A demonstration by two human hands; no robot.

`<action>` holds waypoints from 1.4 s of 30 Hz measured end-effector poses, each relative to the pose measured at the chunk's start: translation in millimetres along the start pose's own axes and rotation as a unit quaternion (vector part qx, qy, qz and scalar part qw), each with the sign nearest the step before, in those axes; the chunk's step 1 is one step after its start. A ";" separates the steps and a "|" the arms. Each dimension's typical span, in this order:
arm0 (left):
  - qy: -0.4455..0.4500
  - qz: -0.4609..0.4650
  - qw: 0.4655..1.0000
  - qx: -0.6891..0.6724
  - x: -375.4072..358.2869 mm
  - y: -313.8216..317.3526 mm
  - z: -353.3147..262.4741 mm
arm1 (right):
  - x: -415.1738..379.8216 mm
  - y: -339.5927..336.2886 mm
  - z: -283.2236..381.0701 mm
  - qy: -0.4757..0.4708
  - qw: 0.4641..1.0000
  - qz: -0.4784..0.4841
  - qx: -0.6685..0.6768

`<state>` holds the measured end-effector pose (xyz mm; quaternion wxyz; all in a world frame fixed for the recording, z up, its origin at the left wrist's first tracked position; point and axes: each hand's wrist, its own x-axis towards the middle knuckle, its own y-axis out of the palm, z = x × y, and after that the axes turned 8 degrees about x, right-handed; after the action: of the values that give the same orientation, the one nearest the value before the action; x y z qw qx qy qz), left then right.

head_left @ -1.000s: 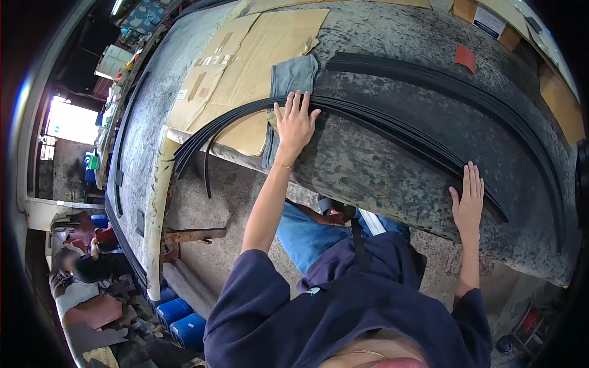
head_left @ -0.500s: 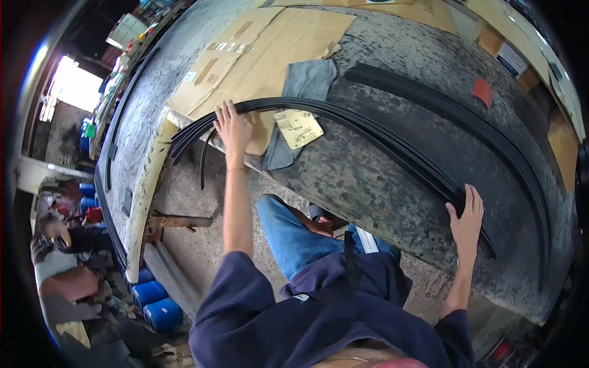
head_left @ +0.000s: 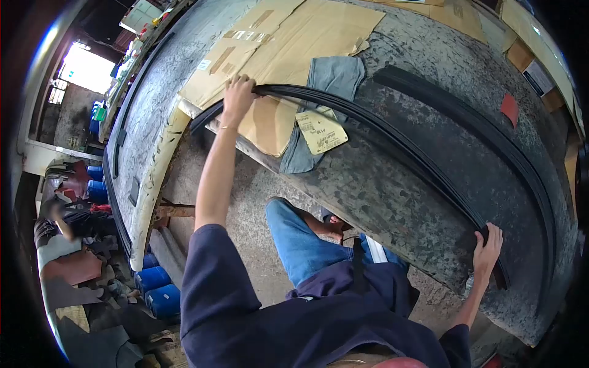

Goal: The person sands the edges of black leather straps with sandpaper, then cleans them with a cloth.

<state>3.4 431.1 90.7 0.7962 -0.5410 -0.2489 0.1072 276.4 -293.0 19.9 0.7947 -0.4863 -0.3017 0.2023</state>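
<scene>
A long bundle of thin black strips (head_left: 294, 91), rubber-like in look, arcs across the worn table (head_left: 380, 208). My left hand (head_left: 238, 98) is closed around the bundle near its left end, which juts past the table edge. Close to the right end, my right hand (head_left: 489, 248) grips the strips, thumb on the near side and fingers over them. Below the arc lies a yellowish printed sheet (head_left: 322, 134), partly over a grey cloth (head_left: 336, 75). Farther back, a second curved bundle of black strips (head_left: 417, 91) rests on the table.
Flattened cardboard (head_left: 300, 37) covers the table's far left part. A small red piece (head_left: 509, 110) lies at the far right. Blue drums (head_left: 162, 299) stand on the floor at left, near scraps of sheet material. Another person (head_left: 86, 221) is at far left.
The strips' left ends, fanned out with one hanging loose, are now drawn together. My left hand has closed around them. My right hand has slid toward the right end and curled in. The view has shifted.
</scene>
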 end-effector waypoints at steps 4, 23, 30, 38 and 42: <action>-0.183 -0.079 0.980 0.018 -22.1 -13.2 -91.0 | 9.8 -11.5 17.5 0.088 0.994 0.054 0.040; -0.232 0.072 0.931 -0.274 -63.3 -40.6 -192.2 | 53.0 41.0 76.7 -0.057 0.996 -0.067 0.028; -0.118 0.058 0.969 -0.210 4.4 -205.6 -49.1 | 52.0 40.7 80.9 -0.049 0.995 -0.082 0.035; -0.100 -0.170 0.781 -0.592 102.6 -342.8 -81.4 | 53.6 38.0 82.7 -0.051 0.995 -0.079 0.034; 0.009 -0.029 0.915 -0.402 133.2 -270.8 -246.3 | 54.0 37.7 82.2 -0.054 0.994 -0.082 0.041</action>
<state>216.5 184.6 304.2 0.5165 -0.8090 -0.2790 -0.0298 259.5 -189.5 29.8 0.8105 -0.4153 -0.3746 0.1742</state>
